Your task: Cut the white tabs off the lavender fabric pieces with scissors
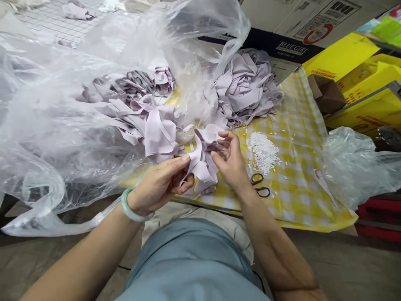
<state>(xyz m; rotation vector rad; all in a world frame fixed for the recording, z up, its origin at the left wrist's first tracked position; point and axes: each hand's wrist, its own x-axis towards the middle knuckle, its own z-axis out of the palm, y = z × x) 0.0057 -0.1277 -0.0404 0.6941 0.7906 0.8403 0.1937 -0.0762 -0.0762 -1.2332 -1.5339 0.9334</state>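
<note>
A small lilac fabric piece (205,161), creased and folded, is stretched between my two hands above the front of the table. My left hand (163,179), with a pale green bangle at the wrist, pinches its left edge between thumb and fingers. On the other side, my right hand (232,163) grips the cloth with thumb and curled fingers. Just beyond lie more lilac fabric pieces (161,131), partly inside a clear plastic bag. Scissors (262,192) lie to the right of my right forearm, their blades hidden; only the dark handle loops show.
A large clear plastic bag (78,121) covers the left side. Behind my hands rises a heap of lilac fabric (247,85). Small white bits (263,152) are piled on the yellow checked tablecloth (300,167). Yellow boxes (354,79) and another plastic bag (351,163) stand right.
</note>
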